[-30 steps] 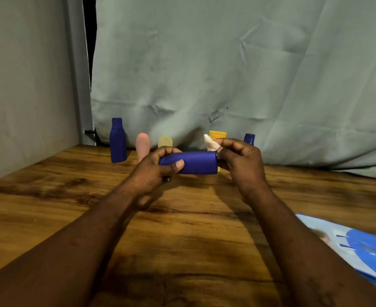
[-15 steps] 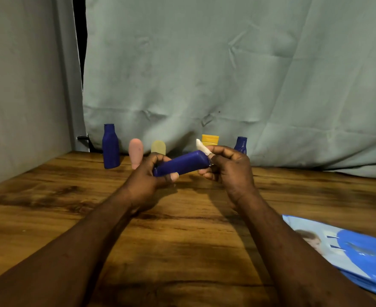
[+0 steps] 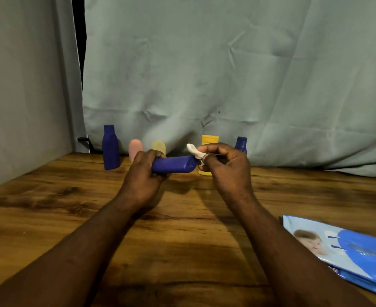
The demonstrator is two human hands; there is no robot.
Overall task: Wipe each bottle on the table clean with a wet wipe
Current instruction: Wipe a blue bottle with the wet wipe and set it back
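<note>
Blue bottle (image 3: pixel 173 164): is lying sideways in the air above the table, its left part inside the left fingers and its rounded right end touching the wipe at the right fingertips. It is smooth, glossy, deep-blue plastic with a flattened body, and no label is showing.
Wet wipe (image 3: pixel 195 151): is sticking up white and crumpled from the right fingertips.
Left hand (image 3: pixel 145 173): is gripping the bottle, fingers and thumb curled round its body.
Right hand (image 3: pixel 229 171): is pinching the wipe between thumb and fingertips.
Beyond the left fingers: a tall blue bottle (image 3: pixel 110 149) is standing off to their left. A pink bottle (image 3: pixel 135 149) and a tan bottle (image 3: pixel 158 147), both round-topped and matte, are showing just behind the knuckles.
Beyond the right fingers: a yellow bottle (image 3: pixel 209 140) is standing partly hidden behind the fingertips, and a small blue bottle (image 3: pixel 241 144) is peeking over the knuckles.
Wipes pack (image 3: pixel 349 247): is lying flat, well right of the right hand. It is glossy blue-and-white film, its writing too cut off to read.
Table (image 3: pixel 49 218): is showing brown wood grain with a slight sheen.
Cloth backdrop (image 3: pixel 204 74): is hanging creased and grey-green behind the row.
</note>
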